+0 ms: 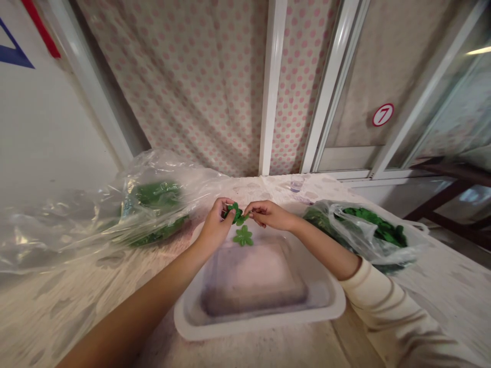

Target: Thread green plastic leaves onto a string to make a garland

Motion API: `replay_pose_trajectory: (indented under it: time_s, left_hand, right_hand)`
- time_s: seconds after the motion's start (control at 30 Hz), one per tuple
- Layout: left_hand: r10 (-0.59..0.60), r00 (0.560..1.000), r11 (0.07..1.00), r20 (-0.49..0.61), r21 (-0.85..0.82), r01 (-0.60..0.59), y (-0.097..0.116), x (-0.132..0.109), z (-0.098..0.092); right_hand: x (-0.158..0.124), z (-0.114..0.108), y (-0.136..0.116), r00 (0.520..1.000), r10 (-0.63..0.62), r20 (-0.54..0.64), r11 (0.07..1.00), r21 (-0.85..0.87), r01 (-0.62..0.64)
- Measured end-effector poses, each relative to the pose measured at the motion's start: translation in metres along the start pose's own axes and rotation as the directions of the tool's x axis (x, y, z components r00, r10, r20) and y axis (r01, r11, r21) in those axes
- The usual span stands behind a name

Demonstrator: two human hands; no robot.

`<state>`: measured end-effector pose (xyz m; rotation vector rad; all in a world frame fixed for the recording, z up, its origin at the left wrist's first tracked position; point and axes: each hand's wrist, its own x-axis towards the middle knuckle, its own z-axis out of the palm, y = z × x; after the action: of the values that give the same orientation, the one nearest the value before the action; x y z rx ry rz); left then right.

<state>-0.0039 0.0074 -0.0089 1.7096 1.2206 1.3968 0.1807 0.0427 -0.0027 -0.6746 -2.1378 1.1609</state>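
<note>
Over the far end of a white plastic tray point(253, 327), my left hand point(219, 220) is closed on a small bunch of dark green artificial leaves point(232, 212). Close beside it, my right hand point(268, 214) pinches at the edge of a lighter green piece point(241, 220) that touches the bunch. What exactly lies between the right fingertips is too small to make out. Below both hands, a single green flower-shaped leaf piece point(243, 236) rests in the tray.
A large clear plastic bag point(95, 225) with green pieces lies on the left. Another clear bag point(368, 230) holding dark green leaves stands on the right. A small clear cup point(296, 183) sits at the table's back edge, before a dotted curtain point(199, 82).
</note>
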Motion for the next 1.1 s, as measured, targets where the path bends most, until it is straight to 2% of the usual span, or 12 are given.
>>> replay_pose_trajectory:
  time_s: [0.4,1.1]
  left_hand:
    - [0.074,0.996,0.993,-0.044,-0.083,-0.078,-0.0104,0.0047,-0.0008]
    - [0.085,0.993,0.988,-0.076,-0.121,-0.094,-0.0052,0.0034,-0.0014]
  right_hand:
    - [0.0004,-0.0005,-0.0023,0.998,0.021,0.056,1.0,-0.016,-0.02]
    - [0.0006,0.0,-0.002,0.995,0.064,0.07,0.998,-0.027,-0.062]
